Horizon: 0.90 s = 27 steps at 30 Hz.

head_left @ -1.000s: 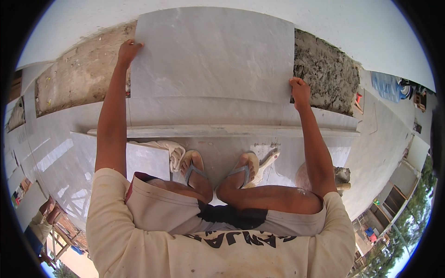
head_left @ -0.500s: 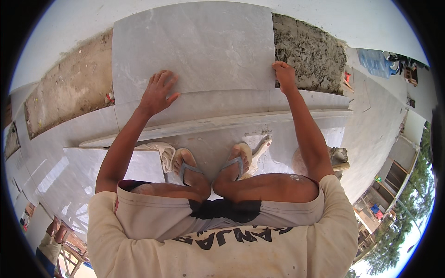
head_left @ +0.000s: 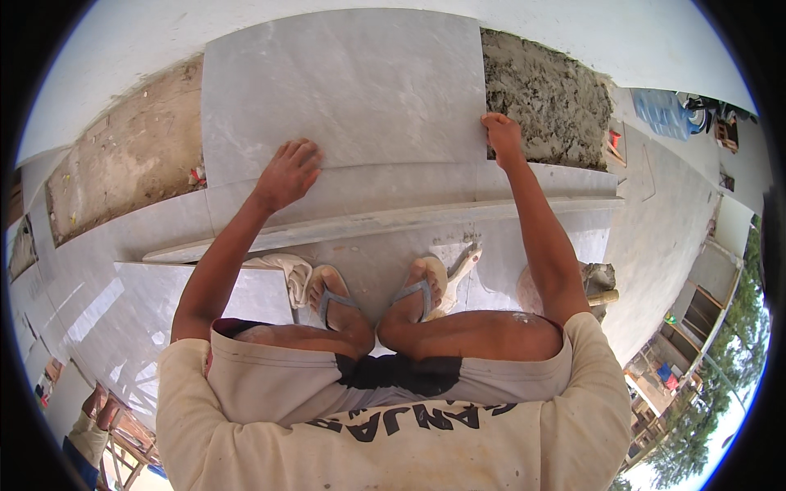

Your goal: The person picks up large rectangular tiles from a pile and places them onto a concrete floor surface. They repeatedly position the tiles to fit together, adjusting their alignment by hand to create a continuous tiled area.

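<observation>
1. Big square pale grey stone-look floor tile (head_left: 344,82) sits at about 12 o'clock in the view, lying flat right up against the white wall (head_left: 573,33).
2. Left hand (head_left: 288,173) is flat on the near edge of that tile, around 11 o'clock from the feet, palm down and fingers spread. So the grip there is wide, just pressing, not wrapped around anything.
3. Right hand (head_left: 501,135) is at the tile's near right corner, roughly 1 o'clock. Fingers are curled over the tile's edge, so that grip is holding the tile by its side.
4. Just right of the tile, touching its edge, is a patch of wet grey mortar bed (head_left: 544,102), rough and lumpy.
5. On the other side, at 10 o'clock, there's a strip of bare brownish dusty ground (head_left: 123,168) beside the tile.
6. Closer in, a long pale straight board (head_left: 385,221) runs left to right between the hands and the feet.
7. The person squats in grey flip-flop sandals (head_left: 327,295) on already laid glossy grey tiles (head_left: 106,303).
8. A crumpled off-white rag (head_left: 288,270) lies just beside the left foot, at 9 o'clock from it.
9. A pale-handled trowel (head_left: 460,270) lies just right of the right foot, partly hidden by it.
</observation>
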Motion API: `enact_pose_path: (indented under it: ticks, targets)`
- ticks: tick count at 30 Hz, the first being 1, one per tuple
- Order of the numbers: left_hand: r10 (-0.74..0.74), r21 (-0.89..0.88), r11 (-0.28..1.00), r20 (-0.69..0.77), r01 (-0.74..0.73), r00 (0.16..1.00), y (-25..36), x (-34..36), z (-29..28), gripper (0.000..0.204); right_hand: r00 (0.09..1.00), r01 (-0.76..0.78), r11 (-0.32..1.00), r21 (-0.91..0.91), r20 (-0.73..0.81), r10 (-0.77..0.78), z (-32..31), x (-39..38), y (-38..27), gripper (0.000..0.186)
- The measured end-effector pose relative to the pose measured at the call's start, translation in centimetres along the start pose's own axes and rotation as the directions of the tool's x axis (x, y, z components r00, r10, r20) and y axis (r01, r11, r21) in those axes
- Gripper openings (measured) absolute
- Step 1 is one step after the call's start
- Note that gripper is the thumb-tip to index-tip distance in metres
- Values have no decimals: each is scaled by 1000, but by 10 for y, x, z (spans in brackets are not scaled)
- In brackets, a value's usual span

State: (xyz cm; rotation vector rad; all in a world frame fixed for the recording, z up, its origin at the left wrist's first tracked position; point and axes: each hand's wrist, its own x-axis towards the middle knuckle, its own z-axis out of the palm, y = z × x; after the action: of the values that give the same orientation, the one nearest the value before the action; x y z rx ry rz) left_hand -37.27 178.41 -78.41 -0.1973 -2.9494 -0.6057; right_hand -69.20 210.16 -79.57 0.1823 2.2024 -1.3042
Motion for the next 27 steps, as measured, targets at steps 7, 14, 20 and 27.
enact_pose_path:
  ticks: [7,14,20,27]
  targets:
    - [-8,-12,1000,2,8,1000,1,-3,-4,36,1000,-18,1000,-13,1,18,1,-3,-4,15]
    - [-20,-10,1000,-18,20,1000,1,-7,-3,37,1000,-11,1000,-23,-8,11,3,-4,-6,15]
    - [-31,-21,999,-32,30,999,2,-9,-7,37,1000,-15,999,-40,-15,15,2,-3,-7,15]
    - [-83,-46,996,-52,81,995,-2,-19,-7,38,1000,2,1000,-25,4,-1,4,-5,-7,13]
